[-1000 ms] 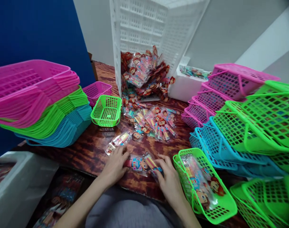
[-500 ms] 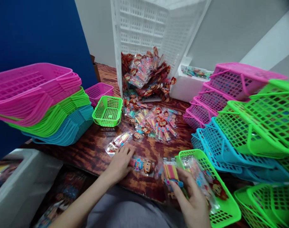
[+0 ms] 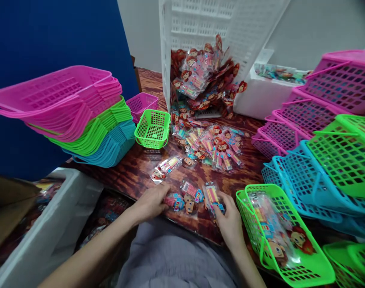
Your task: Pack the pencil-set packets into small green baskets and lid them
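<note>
My left hand [image 3: 152,202] is at the table's near edge, fingers curled over the left end of a clear packet [image 3: 176,202] with a cartoon head. Another packet [image 3: 192,191] of pink sticks overlaps it from behind. My right hand [image 3: 229,218] pinches a packet of yellow and pink sticks [image 3: 212,195] between thumb and fingers, low over the table. Right of that hand, a green basket [image 3: 316,262] contains several packets [image 3: 269,226] and a red-haired cartoon figure [image 3: 301,240]. A lone packet [image 3: 166,168] lies beyond my left hand.
Loose packets [image 3: 220,146] spread mid-table before a tipped white crate [image 3: 166,60] full of more. Nested baskets [image 3: 89,116] rise at left, beside a small green basket [image 3: 152,128]. Filled baskets [image 3: 305,172] are stacked at right. A white foam box [image 3: 256,96] stands behind.
My right hand has moved left, away from the green basket, with the packet in it. A second packet now shows beside the one at my left hand. The view has shifted.
</note>
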A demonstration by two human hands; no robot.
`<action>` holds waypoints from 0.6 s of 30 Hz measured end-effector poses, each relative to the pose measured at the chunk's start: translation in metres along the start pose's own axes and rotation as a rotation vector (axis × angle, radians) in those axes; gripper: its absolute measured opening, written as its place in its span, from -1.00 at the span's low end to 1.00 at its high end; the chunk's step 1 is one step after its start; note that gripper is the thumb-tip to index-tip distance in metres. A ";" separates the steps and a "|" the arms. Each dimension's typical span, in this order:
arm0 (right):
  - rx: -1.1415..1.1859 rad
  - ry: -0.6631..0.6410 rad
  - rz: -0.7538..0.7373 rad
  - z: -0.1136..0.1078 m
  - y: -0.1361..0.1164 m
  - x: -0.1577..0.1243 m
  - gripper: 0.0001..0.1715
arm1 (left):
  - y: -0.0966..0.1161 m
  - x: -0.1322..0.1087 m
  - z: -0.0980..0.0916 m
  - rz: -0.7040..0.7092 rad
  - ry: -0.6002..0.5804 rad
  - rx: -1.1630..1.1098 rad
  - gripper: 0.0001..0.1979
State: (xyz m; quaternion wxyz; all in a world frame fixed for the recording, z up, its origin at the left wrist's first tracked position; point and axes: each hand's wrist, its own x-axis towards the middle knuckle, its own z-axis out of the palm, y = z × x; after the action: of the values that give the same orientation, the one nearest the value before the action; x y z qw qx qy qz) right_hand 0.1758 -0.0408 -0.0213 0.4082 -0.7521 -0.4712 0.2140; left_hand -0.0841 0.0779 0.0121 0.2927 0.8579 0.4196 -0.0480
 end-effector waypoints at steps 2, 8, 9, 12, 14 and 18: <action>-0.099 0.079 -0.101 -0.010 -0.011 -0.004 -0.64 | -0.001 -0.001 -0.004 0.047 -0.024 -0.049 -0.70; -0.128 -0.108 -0.151 -0.003 -0.033 0.013 -0.87 | 0.003 0.001 -0.001 0.091 0.017 -0.112 -0.80; -0.183 -0.181 -0.169 0.004 -0.032 0.017 -0.91 | 0.004 0.002 0.000 0.087 0.028 -0.102 -0.83; -0.401 -0.314 -0.209 0.018 -0.028 0.028 -0.85 | 0.004 0.000 0.005 0.107 0.037 -0.095 -0.83; -0.423 -0.384 -0.202 0.020 -0.026 0.032 -0.84 | 0.002 -0.005 0.007 0.147 0.049 -0.084 -0.81; -0.101 -0.455 -0.138 0.005 -0.026 0.040 -0.80 | -0.003 -0.017 0.008 0.201 0.094 -0.016 -0.82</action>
State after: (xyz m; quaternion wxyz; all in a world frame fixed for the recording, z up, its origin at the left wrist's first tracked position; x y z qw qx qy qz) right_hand 0.1765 0.0027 -0.0005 0.2672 -0.6700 -0.6113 0.3256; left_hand -0.0963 0.0629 0.0098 0.2831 0.8945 0.3450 0.0251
